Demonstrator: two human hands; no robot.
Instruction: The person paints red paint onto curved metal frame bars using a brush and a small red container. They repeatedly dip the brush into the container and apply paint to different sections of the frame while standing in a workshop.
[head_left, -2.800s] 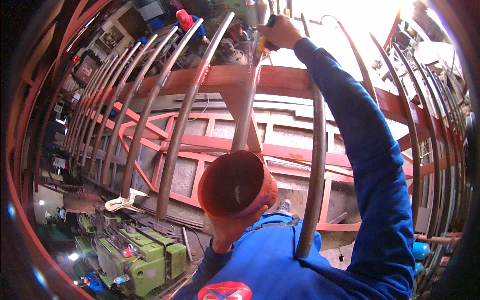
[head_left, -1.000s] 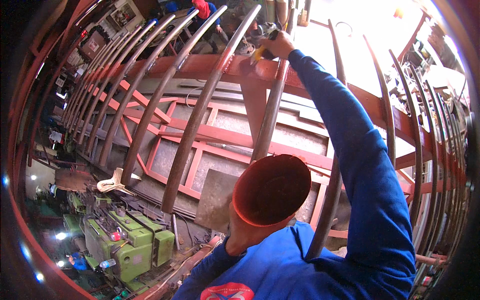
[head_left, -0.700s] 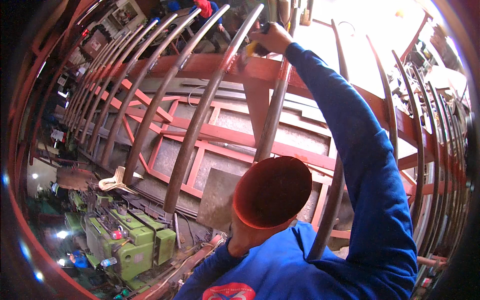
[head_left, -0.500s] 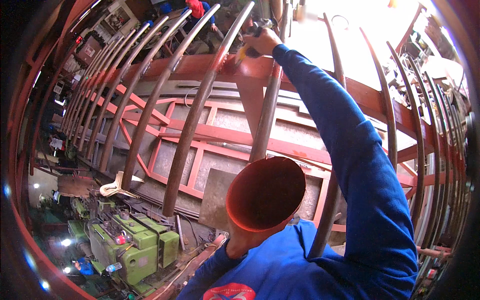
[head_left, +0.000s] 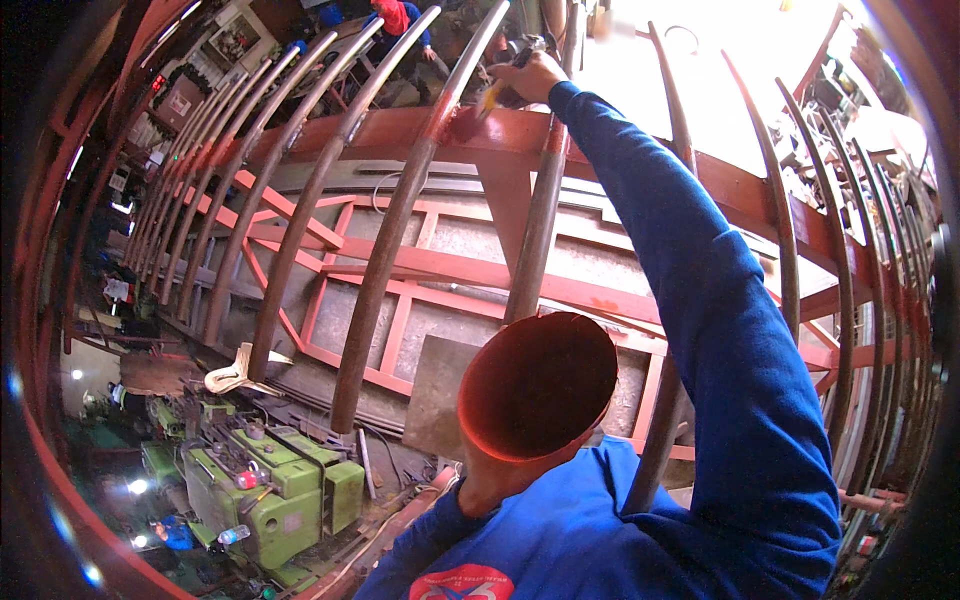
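My left hand (head_left: 488,484) is wrapped round the lower side of a round container (head_left: 540,390), held up in front of my chest. Its inner wall is reddish; how much is inside is too dark to tell. My right arm reaches far forward and up. At its end my right hand (head_left: 532,76) is closed round a paintbrush (head_left: 490,98) with a yellow part showing. The blurred brush tip meets the red beam (head_left: 390,132) beside a brown metal bar (head_left: 405,190), where fresh-looking red covers the joint. The brush handle is mostly hidden by my fingers.
Rows of upright bars cross the beam left and right; one bar (head_left: 662,430) stands close by my chest. Red framing (head_left: 430,262) lies beyond. A green machine (head_left: 270,490) stands at lower left, with a pale folded piece (head_left: 240,372) above it. A person (head_left: 398,25) is far off.
My right hand and the brush have shifted slightly, with the brush tip still against the beam by the bar. The whole view has drifted slightly; the container stays in my left hand.
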